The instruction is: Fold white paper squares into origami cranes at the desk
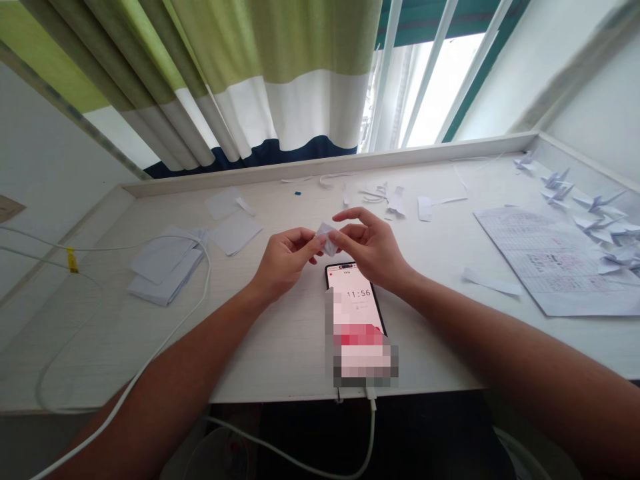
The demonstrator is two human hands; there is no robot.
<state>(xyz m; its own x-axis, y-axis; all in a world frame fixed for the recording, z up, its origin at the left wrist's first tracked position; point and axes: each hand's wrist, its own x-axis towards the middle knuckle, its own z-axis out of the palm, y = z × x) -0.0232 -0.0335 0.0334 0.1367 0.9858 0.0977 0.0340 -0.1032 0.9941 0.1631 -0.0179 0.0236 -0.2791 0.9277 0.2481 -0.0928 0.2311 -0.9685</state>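
A small folded piece of white paper (327,239), roughly diamond-shaped, is held up between my two hands above the desk. My left hand (289,259) pinches its left corner between thumb and fingers. On the other side, my right hand (373,243) grips it with the thumb across its face, while the index finger arches above it. Just below the hands lies a phone (357,300) with a lit screen showing a timer, partly blurred out, and a white cable plugged into its lower end.
Folded paper cranes (595,203) line the right side, some on a written sheet (545,267). Paper stacks (165,267) and square sheets (235,230) lie left. Scraps (395,199) sit at the back. A white cable (197,303) loops over my left arm.
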